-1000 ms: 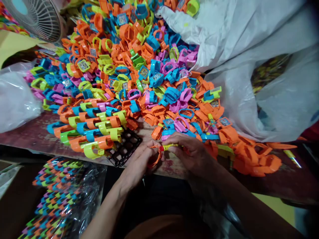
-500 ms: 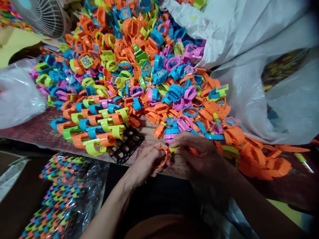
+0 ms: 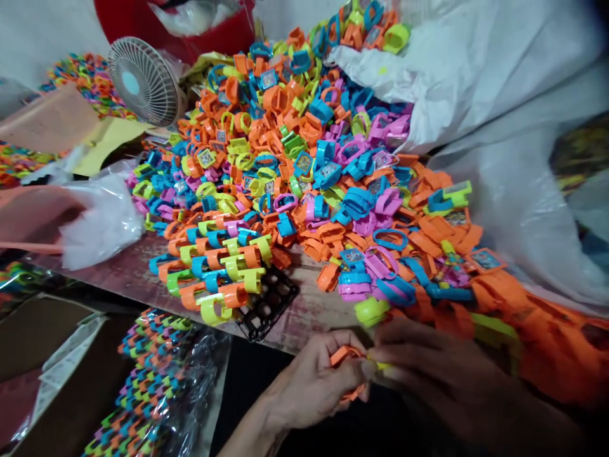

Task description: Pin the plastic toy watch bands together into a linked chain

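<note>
Partly hidden orange band (image 3: 346, 354), blurred right hand (image 3: 428, 374)

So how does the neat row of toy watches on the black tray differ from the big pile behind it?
The row on the black tray is lined up, bands overlapping in one direction; the big pile is a jumble lying every way. The row shows orange, green and blue with a little pink; the pile holds far more pink. The row is small and flat; the pile is heaped high. Both are coloured plastic watch-style bands on the same table.
</note>
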Motion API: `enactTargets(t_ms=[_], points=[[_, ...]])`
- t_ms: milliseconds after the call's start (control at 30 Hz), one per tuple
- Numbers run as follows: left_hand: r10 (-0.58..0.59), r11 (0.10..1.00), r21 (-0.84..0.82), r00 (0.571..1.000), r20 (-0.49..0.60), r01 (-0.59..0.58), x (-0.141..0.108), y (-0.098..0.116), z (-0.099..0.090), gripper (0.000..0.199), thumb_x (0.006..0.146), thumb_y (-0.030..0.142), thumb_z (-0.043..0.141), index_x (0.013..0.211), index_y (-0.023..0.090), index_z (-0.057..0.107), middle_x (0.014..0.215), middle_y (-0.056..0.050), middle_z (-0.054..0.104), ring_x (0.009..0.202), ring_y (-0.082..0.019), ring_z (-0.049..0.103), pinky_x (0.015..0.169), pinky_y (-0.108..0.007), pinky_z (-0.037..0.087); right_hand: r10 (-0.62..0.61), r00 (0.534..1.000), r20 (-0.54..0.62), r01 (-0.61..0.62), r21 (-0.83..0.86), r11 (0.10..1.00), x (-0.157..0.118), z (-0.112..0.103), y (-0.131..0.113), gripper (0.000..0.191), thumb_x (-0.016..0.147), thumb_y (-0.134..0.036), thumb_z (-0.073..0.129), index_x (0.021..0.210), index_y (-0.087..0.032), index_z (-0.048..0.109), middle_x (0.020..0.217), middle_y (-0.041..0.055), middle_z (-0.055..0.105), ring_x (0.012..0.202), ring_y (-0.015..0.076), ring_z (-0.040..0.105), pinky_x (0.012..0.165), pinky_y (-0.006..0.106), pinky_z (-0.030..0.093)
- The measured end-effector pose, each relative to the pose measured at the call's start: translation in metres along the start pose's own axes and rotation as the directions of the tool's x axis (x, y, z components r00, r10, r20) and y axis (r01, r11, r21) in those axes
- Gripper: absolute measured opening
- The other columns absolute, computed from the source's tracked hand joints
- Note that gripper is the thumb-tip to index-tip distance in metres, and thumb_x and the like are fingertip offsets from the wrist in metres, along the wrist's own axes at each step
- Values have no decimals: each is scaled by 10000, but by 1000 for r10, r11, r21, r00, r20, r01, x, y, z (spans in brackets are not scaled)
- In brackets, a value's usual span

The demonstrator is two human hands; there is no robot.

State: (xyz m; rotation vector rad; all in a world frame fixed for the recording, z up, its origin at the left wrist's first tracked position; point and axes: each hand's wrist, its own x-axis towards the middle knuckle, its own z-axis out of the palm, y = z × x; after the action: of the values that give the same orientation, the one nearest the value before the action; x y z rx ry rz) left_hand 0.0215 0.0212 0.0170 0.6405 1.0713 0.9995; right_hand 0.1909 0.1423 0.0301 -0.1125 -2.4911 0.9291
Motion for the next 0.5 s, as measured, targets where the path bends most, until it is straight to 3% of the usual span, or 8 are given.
enactTargets(t_ms=[100,233,300,400,500], points=[[32,995,95,998,-47,-27,-3,-6,-1,384,842,549,589,837,170,528,630,37,489,485,-52,348,460,-167,274,62,997,51,-63,13,998,-8,11,-4,225,971,-148,457,1110,-223,616,1035,72,667,969,160,655,845,227,572],[152,943,321,968,-198,-83,-8,9,-4,285,825,480,643,848,196,637,738,-1,577,720,-132,535,681,-202,452,14,999,39,-9,-124,992,-14,23,-1,370,962,-87,424,1314,-180,495,1151,91,646,1095,181,598,963,309,520],[207,930,348,952,-225,-120,-10,20,-7,343,766,477,705,1011,240,670,789,-18,632,783,-182,587,716,-246,496,-22,999,-40,14,-195,981,-13,23,-1,383,954,-76,414,1325,-153,468,1159,105,645,1110,186,590,980,315,503],[262,948,265,907,-330,-177,-8,30,-8,619,689,541,741,1218,243,619,711,-24,654,636,-197,599,582,-279,515,49,969,-244,-82,-125,989,-5,20,-5,287,935,-73,435,1184,-175,534,1042,71,673,990,151,633,899,243,518],[311,947,222,832,-458,-232,2,24,1,635,621,577,766,1107,175,690,618,-26,646,503,-187,564,506,-300,508,121,908,-400,-146,-33,989,6,24,-14,241,903,-67,480,1088,-198,563,947,41,677,909,143,644,841,236,517]])
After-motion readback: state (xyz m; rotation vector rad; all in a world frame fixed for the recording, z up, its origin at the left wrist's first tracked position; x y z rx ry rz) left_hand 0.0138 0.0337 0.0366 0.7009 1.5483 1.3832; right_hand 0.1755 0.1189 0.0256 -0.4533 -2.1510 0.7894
